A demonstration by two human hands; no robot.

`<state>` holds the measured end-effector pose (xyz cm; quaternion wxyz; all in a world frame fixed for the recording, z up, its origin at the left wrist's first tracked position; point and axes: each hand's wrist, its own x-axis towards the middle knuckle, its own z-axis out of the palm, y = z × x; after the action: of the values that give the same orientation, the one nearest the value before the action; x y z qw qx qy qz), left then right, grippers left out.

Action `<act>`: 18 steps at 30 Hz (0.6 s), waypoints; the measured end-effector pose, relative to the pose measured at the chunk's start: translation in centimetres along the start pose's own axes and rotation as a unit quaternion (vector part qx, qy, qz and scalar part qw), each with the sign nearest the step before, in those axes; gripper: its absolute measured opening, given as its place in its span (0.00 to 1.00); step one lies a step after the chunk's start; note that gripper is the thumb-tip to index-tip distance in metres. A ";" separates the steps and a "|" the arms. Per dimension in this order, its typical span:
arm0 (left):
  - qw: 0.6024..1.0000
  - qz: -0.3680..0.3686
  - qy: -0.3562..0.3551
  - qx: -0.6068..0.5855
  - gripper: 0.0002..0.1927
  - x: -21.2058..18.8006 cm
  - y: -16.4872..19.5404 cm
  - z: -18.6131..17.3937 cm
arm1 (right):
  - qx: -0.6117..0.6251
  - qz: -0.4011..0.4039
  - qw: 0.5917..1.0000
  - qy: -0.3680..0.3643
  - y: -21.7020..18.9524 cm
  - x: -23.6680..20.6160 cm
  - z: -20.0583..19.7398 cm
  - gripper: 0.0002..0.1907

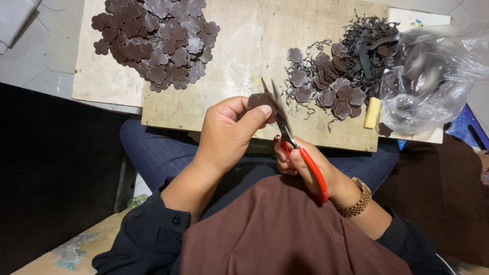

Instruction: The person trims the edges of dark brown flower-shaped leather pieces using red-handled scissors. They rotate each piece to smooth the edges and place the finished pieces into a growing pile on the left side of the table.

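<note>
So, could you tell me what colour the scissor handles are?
Red; the scissors show best in the head view.

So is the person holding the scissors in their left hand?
No, the red-handled scissors are in the right hand, while the left hand pinches a dark flower-shaped piece.

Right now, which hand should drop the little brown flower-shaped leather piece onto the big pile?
Probably the left hand: it pinches the brown flower-shaped piece, and the pile lies on its side. The right hand grips red-handled scissors.

Bright overhead light, sharp; edges perhaps distorted.
</note>
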<state>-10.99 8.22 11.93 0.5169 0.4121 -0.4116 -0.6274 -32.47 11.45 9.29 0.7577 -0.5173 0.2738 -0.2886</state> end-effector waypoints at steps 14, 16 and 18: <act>0.999 0.021 0.009 -0.023 0.08 0.2 -0.2 -0.5 | -0.021 -0.003 1.000 0.004 -0.3 0.1 0.2 0.26; 1.000 0.014 0.008 -0.026 0.07 0.3 -0.2 -0.4 | -0.002 0.004 1.000 0.002 -0.3 0.0 0.3 0.26; 1.000 0.017 0.004 -0.012 0.07 0.2 0.0 -0.3 | 0.019 0.012 1.000 -0.002 -0.4 -0.1 0.3 0.26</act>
<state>-10.73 8.02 11.77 0.5337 0.4014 -0.4089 -0.6219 -32.36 11.62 9.77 0.7712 -0.5001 0.2730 -0.2839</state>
